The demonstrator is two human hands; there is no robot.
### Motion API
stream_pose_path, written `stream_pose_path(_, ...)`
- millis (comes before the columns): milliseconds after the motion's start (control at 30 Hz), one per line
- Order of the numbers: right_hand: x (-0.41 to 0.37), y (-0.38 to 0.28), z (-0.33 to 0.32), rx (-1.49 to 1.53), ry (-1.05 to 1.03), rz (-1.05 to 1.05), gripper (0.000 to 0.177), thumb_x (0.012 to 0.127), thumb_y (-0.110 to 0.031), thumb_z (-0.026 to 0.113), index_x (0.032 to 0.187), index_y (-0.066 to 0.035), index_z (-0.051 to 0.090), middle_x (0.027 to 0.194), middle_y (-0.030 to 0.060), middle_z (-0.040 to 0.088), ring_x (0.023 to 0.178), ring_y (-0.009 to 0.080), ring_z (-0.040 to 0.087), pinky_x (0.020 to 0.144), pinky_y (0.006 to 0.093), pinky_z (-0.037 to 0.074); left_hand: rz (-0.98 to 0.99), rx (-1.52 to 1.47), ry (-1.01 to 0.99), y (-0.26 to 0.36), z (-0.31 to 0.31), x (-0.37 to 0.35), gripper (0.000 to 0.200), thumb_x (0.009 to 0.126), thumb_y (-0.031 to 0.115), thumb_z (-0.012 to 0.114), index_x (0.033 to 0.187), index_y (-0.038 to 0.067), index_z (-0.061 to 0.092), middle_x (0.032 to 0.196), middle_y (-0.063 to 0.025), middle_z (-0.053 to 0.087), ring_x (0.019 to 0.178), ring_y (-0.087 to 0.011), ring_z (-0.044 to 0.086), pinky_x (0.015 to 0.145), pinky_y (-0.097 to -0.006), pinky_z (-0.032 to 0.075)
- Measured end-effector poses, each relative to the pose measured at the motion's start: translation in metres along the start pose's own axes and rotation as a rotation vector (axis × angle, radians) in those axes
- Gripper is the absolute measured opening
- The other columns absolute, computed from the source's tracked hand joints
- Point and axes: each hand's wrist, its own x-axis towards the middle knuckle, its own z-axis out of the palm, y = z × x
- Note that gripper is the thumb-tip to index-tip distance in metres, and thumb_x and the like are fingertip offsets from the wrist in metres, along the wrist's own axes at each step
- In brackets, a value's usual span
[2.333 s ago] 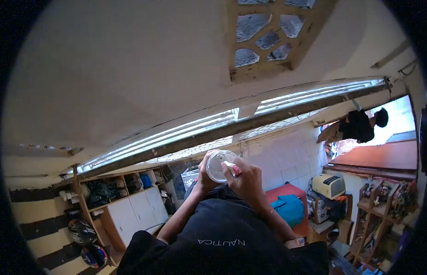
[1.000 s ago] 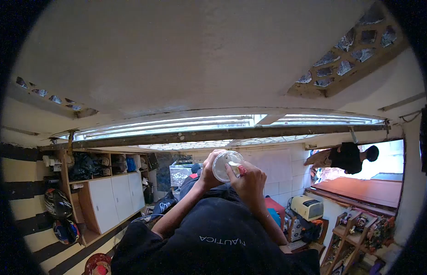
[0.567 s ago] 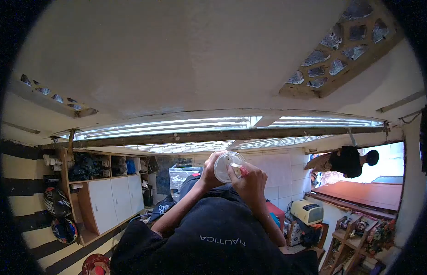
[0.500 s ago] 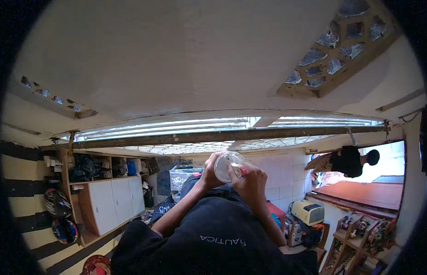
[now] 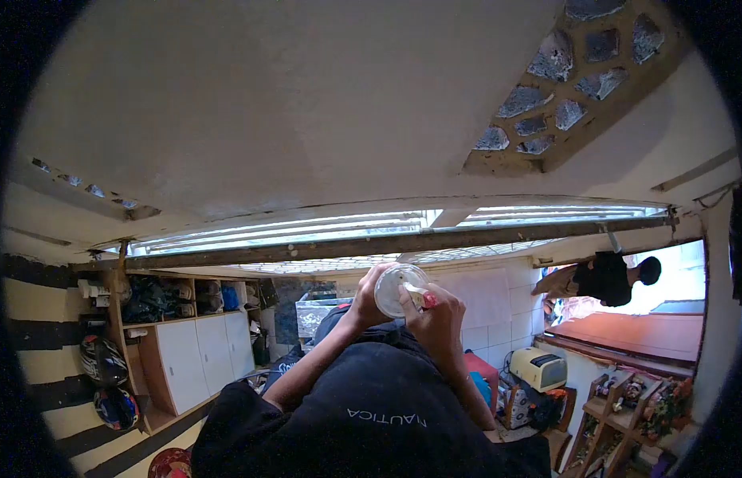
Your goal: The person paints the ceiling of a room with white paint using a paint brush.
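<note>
Pale lettering (image 5: 385, 417) reading "NAUTICA" runs upside down across the black shirt (image 5: 363, 382).

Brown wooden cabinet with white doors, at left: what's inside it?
The cabinet's open upper compartments show a dark crumpled bundle and a small blue object among other, unclear items. Whatever lies behind the closed white doors is hidden.

Smooth plastic-looking container (image 5: 390, 290), matt cloth shirt (image 5: 371, 382), smooth cabinet doors (image 5: 214, 350), wooden shelf unit (image 5: 600, 409), glossy-looking helmet (image 5: 116, 408)

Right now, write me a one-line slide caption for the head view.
Left hand holding a round whitish container, right hand holding a small red-and-white item over it.
</note>
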Motion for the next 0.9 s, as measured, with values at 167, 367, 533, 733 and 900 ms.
stream_pose_path(167, 0.000, -0.006, -0.004, 0.010, 0.026, 0.008, 0.017, 0.075, -0.019, 0.066, 0.072, -0.002, 0.063, 0.066, 0.0145, 0.061, 0.059, 0.0303, 0.061, 0.053, 0.0363, 0.046, -0.103, -0.047, -0.004, 0.004, -0.002, 0.003, 0.051, 0.058, 0.015, 0.077, 0.101, -0.001, 0.054, 0.096, -0.0163, 0.057, 0.087, -0.0318, 0.059, 0.075, -0.0363, 0.049)
stream_pose_path(367, -0.002, -0.012, -0.007, 0.172, 0.092, 0.101, 0.015, 0.074, -0.017, 0.066, 0.067, -0.004, 0.062, 0.067, 0.0126, 0.062, 0.058, 0.0284, 0.061, 0.052, 0.0366, 0.047, -0.072, -0.006, -0.008, -0.002, -0.007, 0.001, 0.049, 0.060, 0.016, 0.077, 0.101, -0.001, 0.057, 0.096, -0.0155, 0.058, 0.087, -0.0291, 0.061, 0.075, -0.0349, 0.050)
stream_pose_path(533, 0.000, -0.013, -0.008, 0.205, 0.054, 0.219, 0.019, 0.076, -0.018, 0.067, 0.067, -0.001, 0.063, 0.058, 0.0105, 0.061, 0.052, 0.0191, 0.061, 0.051, 0.0288, 0.046, -0.061, 0.036, -0.010, -0.004, -0.014, 0.002, 0.055, 0.058, 0.020, 0.081, 0.102, -0.002, 0.056, 0.097, -0.0151, 0.058, 0.088, -0.0272, 0.061, 0.075, -0.0338, 0.050)
stream_pose_path(733, -0.003, -0.013, 0.000, 0.576, 0.160, 0.297, 0.017, 0.076, -0.015, 0.068, 0.071, 0.000, 0.062, 0.062, 0.0047, 0.062, 0.058, 0.0104, 0.059, 0.052, 0.0248, 0.045, -0.151, -0.042, -0.002, 0.001, -0.018, -0.001, 0.057, 0.058, 0.020, 0.081, 0.103, -0.003, 0.055, 0.099, -0.0154, 0.057, 0.090, -0.0266, 0.061, 0.076, -0.0337, 0.050)
stream_pose_path(900, -0.006, -0.008, 0.005, 0.735, 0.246, 0.334, 0.012, 0.075, -0.006, 0.069, 0.073, 0.000, 0.059, 0.066, 0.0015, 0.059, 0.056, 0.0064, 0.054, 0.049, 0.0209, 0.040, -0.086, -0.030, 0.007, 0.003, -0.023, 0.002, 0.057, 0.058, 0.019, 0.081, 0.104, -0.003, 0.055, 0.099, -0.0150, 0.058, 0.091, -0.0260, 0.060, 0.077, -0.0331, 0.050)
